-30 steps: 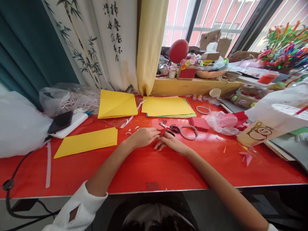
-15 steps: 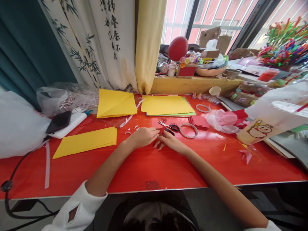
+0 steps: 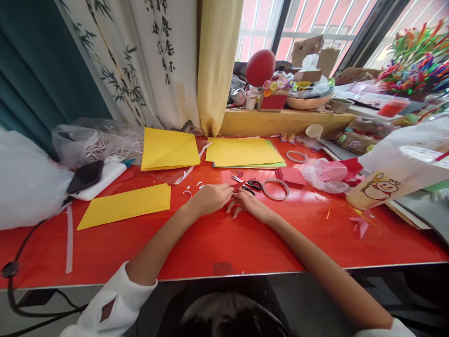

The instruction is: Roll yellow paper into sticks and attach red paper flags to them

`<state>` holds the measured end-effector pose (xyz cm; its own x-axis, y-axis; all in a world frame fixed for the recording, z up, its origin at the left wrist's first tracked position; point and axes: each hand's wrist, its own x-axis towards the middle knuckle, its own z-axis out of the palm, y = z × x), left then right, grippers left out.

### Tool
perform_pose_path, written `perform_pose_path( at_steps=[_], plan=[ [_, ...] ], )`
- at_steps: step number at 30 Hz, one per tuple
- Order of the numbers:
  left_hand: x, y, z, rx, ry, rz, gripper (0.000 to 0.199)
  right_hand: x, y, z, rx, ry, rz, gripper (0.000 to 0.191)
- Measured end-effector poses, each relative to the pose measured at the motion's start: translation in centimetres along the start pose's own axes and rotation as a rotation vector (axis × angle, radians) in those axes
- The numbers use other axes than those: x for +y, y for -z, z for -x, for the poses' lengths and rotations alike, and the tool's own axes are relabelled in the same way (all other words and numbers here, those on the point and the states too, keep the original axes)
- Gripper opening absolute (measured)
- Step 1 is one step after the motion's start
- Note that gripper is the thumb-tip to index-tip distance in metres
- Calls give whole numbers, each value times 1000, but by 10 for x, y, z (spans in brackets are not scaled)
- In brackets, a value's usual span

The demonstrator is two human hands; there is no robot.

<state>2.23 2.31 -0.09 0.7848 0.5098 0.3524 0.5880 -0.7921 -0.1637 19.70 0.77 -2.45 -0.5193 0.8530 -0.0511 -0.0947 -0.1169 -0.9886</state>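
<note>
White curtain point(image 3: 147, 61): 2 columns of black brushed Chinese characters point(image 3: 167, 45); 水 (left column) and 不 (right) legible, others uncertain. Drink cup point(image 3: 375, 189): crowned snowman emblem point(image 3: 380, 188).

Daylight from window point(image 3: 315, 21), top right; panes washed out. Tabletop point(image 3: 263, 248) bright and glossy, pale glare patches beyond and right of hands point(image 3: 212, 199). Teal curtain point(image 3: 45, 70) and area under tabletop dark. Wide lens: cup point(image 3: 370, 192) stretched toward right edge. Red piece point(image 3: 237, 186) at fingertips too small to resolve.
</note>
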Motion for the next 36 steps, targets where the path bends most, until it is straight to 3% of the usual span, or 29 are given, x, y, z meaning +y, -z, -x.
perform_pose_path(
  at_steps=[26,36],
  plan=[
    [4,7,-1,-15,-45,-34,30,2,8,1,-108,23,-46,24],
    [5,6,-1,-34,-60,-37,31,1,6,1,-71,11,-42,19]
  ],
)
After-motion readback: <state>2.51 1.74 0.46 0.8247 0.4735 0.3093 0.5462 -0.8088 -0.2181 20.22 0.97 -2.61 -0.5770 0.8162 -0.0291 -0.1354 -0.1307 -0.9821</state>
